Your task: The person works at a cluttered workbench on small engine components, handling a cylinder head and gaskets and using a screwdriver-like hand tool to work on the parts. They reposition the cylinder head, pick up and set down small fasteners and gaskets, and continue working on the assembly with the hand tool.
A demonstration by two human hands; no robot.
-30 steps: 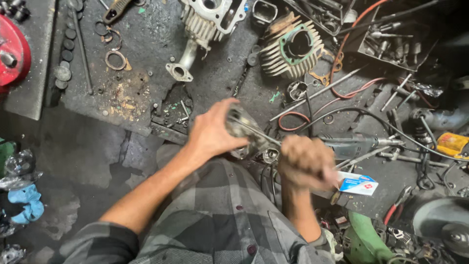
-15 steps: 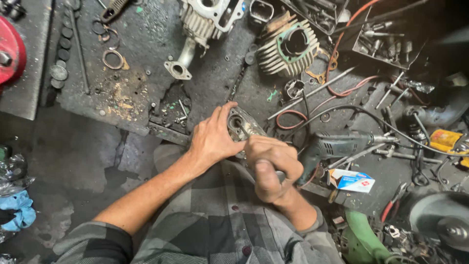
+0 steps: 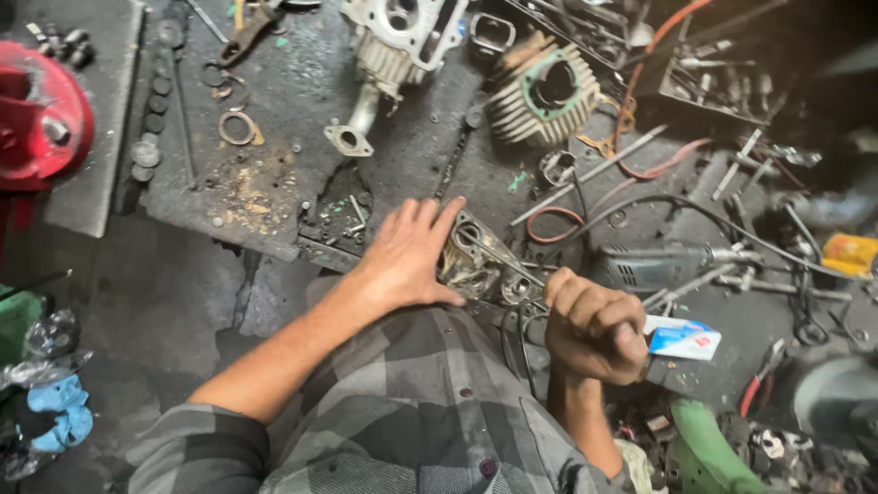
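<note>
My left hand lies flat with fingers spread against a small grey metal engine part that rests on my lap, steadying it. My right hand is a closed fist around the handle of a thin metal tool, whose shaft runs up and left into the top of the engine part. My grey checked shirt fills the lower middle of the view.
A finned engine cylinder and a cylinder head lie on the dirty floor ahead. An electric grinder with cables, a small white and blue box, loose rods and rings surround me. A red object sits far left.
My right hand swung in close to the engine part, then drew back to the right, still gripping the tool. My left hand stayed on the part, fingers now more spread.
</note>
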